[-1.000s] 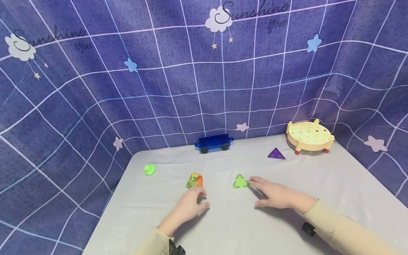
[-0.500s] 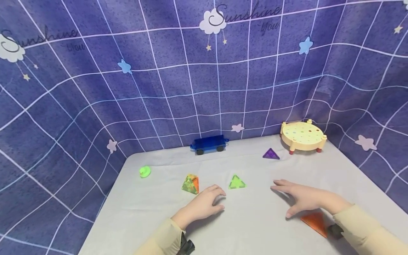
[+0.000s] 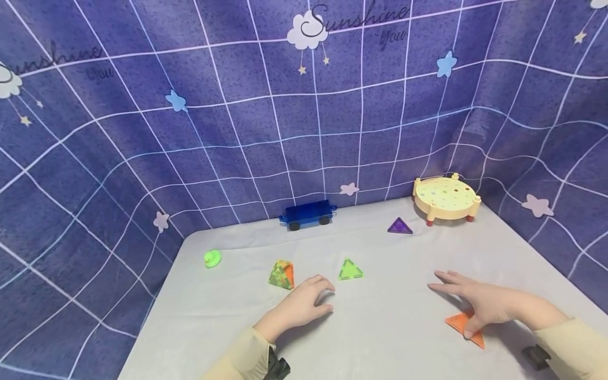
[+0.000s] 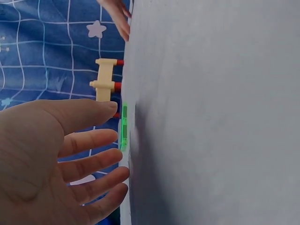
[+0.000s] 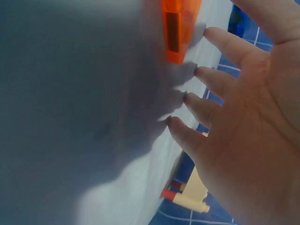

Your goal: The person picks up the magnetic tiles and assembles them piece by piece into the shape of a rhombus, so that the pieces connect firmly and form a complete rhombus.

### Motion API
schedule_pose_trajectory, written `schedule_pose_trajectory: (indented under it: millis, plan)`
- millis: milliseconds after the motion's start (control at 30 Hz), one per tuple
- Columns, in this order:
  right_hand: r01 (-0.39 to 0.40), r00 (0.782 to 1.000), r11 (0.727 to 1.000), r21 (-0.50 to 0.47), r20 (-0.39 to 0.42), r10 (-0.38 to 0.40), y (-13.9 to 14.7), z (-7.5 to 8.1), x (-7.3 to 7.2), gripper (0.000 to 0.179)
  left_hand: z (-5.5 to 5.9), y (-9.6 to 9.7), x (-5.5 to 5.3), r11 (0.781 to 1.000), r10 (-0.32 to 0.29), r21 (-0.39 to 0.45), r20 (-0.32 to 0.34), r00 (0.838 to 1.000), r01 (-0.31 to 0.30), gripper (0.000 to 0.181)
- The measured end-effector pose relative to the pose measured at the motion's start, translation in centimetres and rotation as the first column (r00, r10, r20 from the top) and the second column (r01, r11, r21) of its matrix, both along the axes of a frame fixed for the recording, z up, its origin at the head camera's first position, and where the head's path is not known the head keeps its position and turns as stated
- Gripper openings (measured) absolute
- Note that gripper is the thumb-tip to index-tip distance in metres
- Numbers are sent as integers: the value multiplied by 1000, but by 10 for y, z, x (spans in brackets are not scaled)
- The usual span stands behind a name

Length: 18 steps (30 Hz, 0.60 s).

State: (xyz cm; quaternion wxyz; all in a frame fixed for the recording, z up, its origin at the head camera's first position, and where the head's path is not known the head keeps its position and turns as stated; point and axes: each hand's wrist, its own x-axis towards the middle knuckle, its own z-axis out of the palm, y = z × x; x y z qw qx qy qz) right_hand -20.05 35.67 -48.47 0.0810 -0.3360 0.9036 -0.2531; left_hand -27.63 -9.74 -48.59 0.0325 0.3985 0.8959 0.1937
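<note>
My right hand (image 3: 489, 303) is spread above the orange triangular magnetic tile (image 3: 459, 322) on the right of the table. In the head view its thumb overlaps that tile. The right wrist view shows the tile (image 5: 180, 30) near straight, parted fingers. My left hand (image 3: 304, 303) hovers with relaxed fingers and nothing in them, also seen palm-on in the left wrist view. Closest to it are a small pyramid of yellow-green and orange tiles (image 3: 281, 275) and a flat green triangular tile (image 3: 350, 270), which shows edge-on beyond the fingers in the left wrist view.
Along the back stand a blue wheeled toy car base (image 3: 309, 214) and, to the right, a cream round toy stand (image 3: 446, 198) with short red-tipped legs. A purple triangular tile (image 3: 400, 227) lies before it. A green toy duck (image 3: 212, 258) sits at the left.
My right hand has gone from beside the green tile rightward to the orange tile. My left hand has drawn away from the pyramid, to the right. The head view has shifted slightly.
</note>
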Motion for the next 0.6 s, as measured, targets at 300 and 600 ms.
schedule_pose_trajectory:
  millis: [300, 600]
  plan:
    - [-53, 946, 998, -27, -322, 41, -9, -15, 3, 85, -2, -2, -1, 1000, 10, 0, 1, 1000, -10, 36]
    - [33, 938, 997, 63, -345, -9, -35, -15, -18, 73, -2, 4, -5, 1000, 5, -6, -10, 1000, -5, 36]
